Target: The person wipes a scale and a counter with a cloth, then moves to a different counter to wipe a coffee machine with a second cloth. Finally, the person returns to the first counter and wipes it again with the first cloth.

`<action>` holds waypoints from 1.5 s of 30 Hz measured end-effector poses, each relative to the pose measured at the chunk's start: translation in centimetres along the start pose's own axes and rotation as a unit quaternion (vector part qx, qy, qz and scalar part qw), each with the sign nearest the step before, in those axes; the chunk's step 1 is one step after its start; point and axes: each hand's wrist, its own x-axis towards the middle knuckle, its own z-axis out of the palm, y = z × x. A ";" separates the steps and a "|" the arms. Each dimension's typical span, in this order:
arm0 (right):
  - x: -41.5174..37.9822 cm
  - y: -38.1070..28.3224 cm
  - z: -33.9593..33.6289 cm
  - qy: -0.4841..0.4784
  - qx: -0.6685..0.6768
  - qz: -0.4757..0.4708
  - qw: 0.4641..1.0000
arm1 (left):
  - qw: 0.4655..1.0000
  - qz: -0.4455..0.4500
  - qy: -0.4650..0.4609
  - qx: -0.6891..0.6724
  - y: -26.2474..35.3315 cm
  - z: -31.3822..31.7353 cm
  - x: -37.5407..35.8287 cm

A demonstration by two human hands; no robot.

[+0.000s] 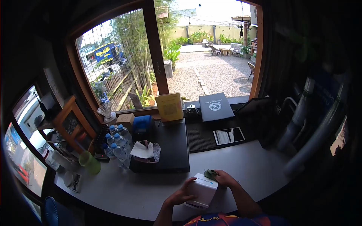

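Observation:
A white box (202, 193) with small print on its top stands at the front edge of the grey counter (241, 165), close to my body. My left hand (182, 193) is closed around the box's left side, with fingers on its upper edge and the thumb lower on its face. At the far right corner of the box, my right hand (225, 179) pinches a green cloth (210, 173). The cloth lies against the box's edge. My fingertips on the cloth are partly hidden.
Left of centre is a black cash drawer (177, 150) with a tissue pack (145, 151) on it. Several water bottles (120, 145) and a green pitcher (89, 162) stand further left. A white tablet (229, 136), a black menu (216, 107) and a bell (192, 109) lie beyond.

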 end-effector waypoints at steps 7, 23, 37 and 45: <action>-5.3 0.1 3.8 0.245 0.441 0.032 0.863 | 1.000 0.015 -0.002 -0.006 -1.2 0.3 0.0; -9.3 -3.1 3.3 -0.038 0.530 0.045 0.846 | 0.997 0.026 0.010 0.073 0.1 2.7 0.6; -8.4 1.9 1.2 0.023 0.476 0.070 0.877 | 0.999 0.003 0.033 0.020 0.3 5.1 1.5; -9.1 0.4 -0.7 0.054 0.426 0.088 0.899 | 0.908 0.123 0.076 0.394 2.4 5.8 0.0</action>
